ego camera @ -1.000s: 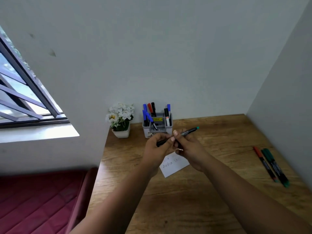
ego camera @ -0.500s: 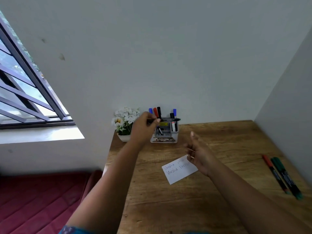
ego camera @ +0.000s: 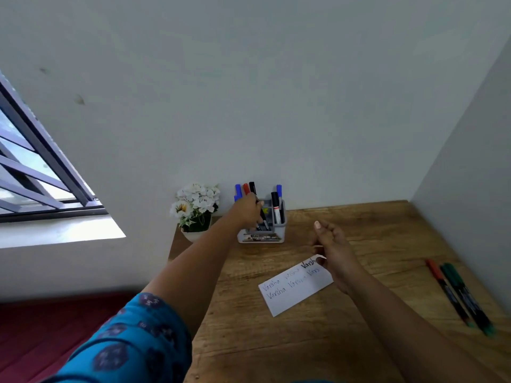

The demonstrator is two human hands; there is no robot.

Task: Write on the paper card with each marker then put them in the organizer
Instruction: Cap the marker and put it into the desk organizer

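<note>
**Marker at organizer**

Left hand fingers curl round a black marker, its lower end down inside the organizer. Right hand hovers loosely curled, holding nothing, over the paper card on the desk. Three loose markers lie well right of those fingers.

The organizer is set at the desk's back edge, right of the flower pot; the paper card is laid before it, markers far right.
</note>
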